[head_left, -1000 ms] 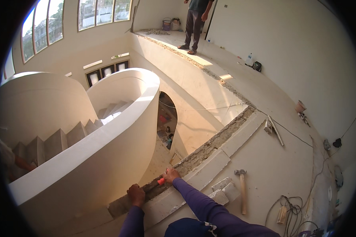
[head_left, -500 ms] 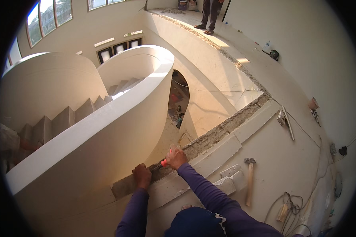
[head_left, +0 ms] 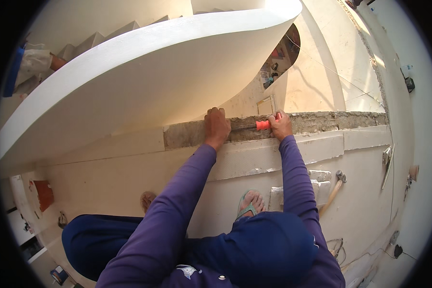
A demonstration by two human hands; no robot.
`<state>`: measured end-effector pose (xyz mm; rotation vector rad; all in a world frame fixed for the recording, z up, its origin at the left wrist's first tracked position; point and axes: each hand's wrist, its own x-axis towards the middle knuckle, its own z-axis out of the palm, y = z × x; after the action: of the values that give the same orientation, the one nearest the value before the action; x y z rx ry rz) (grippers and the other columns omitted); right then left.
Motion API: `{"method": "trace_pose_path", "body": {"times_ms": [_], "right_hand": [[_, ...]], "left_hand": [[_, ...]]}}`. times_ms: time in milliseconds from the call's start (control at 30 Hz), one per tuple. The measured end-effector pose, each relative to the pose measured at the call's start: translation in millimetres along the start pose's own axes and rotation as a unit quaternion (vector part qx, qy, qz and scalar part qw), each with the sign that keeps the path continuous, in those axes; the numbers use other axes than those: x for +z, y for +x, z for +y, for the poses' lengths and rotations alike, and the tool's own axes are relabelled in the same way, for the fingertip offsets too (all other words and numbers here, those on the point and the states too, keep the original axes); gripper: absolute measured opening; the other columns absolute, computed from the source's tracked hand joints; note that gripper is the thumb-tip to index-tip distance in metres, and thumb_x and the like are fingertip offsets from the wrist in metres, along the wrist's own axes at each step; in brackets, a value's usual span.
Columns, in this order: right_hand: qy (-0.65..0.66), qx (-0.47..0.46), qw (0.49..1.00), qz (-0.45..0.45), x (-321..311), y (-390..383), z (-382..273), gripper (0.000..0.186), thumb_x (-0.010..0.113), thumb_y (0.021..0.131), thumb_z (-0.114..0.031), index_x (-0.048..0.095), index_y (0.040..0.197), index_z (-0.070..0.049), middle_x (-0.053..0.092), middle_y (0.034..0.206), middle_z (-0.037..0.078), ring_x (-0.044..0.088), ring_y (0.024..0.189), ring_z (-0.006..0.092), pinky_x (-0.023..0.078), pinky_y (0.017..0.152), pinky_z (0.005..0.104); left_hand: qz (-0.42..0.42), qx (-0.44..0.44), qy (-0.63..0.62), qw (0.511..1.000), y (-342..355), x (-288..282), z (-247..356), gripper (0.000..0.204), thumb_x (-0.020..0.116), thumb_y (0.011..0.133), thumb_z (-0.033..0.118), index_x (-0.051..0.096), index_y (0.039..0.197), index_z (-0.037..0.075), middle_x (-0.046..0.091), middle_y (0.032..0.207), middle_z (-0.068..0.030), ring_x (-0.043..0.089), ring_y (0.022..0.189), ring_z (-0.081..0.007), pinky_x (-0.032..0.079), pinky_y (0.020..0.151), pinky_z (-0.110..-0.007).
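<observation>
My right hand (head_left: 282,126) is closed around the red handle of a tool (head_left: 262,125), held level along a strip of rough broken concrete (head_left: 317,123). The tool's thin dark shaft points left toward my left hand (head_left: 217,129); its tip is hidden, so its exact kind does not show. My left hand's fingers are curled at the outer edge of the strip. Whether they grip the shaft end or only the concrete cannot be made out. Pale finish slabs (head_left: 317,147) run along the near side of the strip.
A white curved stair wall (head_left: 177,62) rises beyond the edge, with a drop to a lower level. Right of my sandaled foot (head_left: 252,203) lie broken slab pieces (head_left: 276,198), a wooden-handled hammer (head_left: 331,196) and a cord (head_left: 340,250). Another person's arm (head_left: 57,63) shows on the stairs.
My view has turned right and tilted down, bringing my legs and feet into sight. Both hands remain at the concrete strip, the right still holding the red-handled tool.
</observation>
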<state>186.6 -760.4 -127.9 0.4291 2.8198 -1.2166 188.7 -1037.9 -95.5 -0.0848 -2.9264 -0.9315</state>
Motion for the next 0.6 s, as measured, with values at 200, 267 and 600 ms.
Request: {"method": "trace_pose_path", "body": {"times_ms": [200,267,600], "right_hand": [[-0.072,-0.001,0.997,-0.019,-13.5,-2.1,-6.7,0.033,0.071,0.086,-0.034,0.067,0.095,-0.003,0.072,0.091,0.021,0.070,0.087,0.0401,0.056,0.083,0.0488],[-0.075,0.035,0.993,-0.084,-19.8,-4.7,-23.5,0.050,0.082,0.083,-0.047,0.065,0.098,-0.002,0.072,0.095,0.021,0.071,0.092,0.0374,0.056,0.084,0.0478],[-0.144,-0.020,0.979,-0.140,-53.7,-31.5,-95.4,0.067,0.099,0.066,-0.044,0.060,0.098,0.001,0.072,0.101,0.022,0.073,0.096,0.0338,0.058,0.087,0.0423]], "left_hand": [[-0.062,-0.011,0.045,0.997,1.2,-3.8,3.5,0.022,0.074,0.087,0.018,0.071,0.087,-0.004,0.067,0.103,-0.0248,0.064,0.107,-0.0407,0.054,0.090,-0.051],[-0.054,-0.011,0.048,0.997,-0.3,-6.8,-0.2,0.022,0.075,0.085,0.018,0.071,0.084,-0.004,0.067,0.100,-0.0249,0.066,0.101,-0.0408,0.055,0.088,-0.051],[-0.011,-0.009,0.027,1.000,7.0,-2.5,-9.2,0.020,0.073,0.076,0.014,0.069,0.072,-0.005,0.068,0.084,-0.0263,0.069,0.081,-0.0420,0.056,0.076,-0.052]]}}
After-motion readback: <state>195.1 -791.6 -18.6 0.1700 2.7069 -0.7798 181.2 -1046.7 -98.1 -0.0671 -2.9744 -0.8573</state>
